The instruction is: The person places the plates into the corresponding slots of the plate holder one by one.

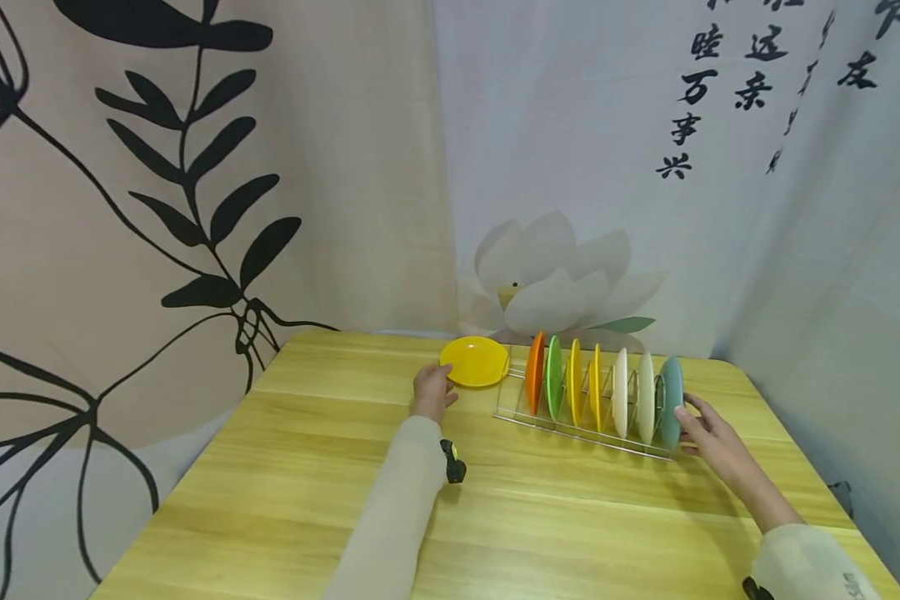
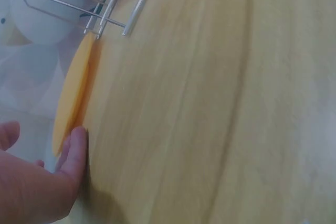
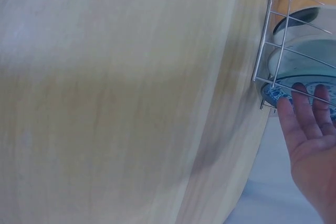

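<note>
A yellow plate (image 1: 475, 362) lies at the left end of a wire dish rack (image 1: 506, 410). My left hand (image 1: 431, 393) is at this plate's near left edge. In the left wrist view the fingers (image 2: 77, 148) reach its rim, with the thumb held apart. Plates stand upright in the rack: an orange one (image 1: 535, 375), a green one (image 1: 553, 379), yellow ones, pale ones and a blue one (image 1: 672, 404) at the right end. My right hand (image 1: 712, 437) touches the blue plate's outer face with extended fingers, over its blue pattern (image 3: 275, 94).
A wood-grain table (image 1: 285, 492) carries the rack near its back edge. Behind it hangs a printed cloth (image 1: 360, 167) with leaves, a flower and writing. Another cloth wall (image 1: 855, 333) stands along the right side.
</note>
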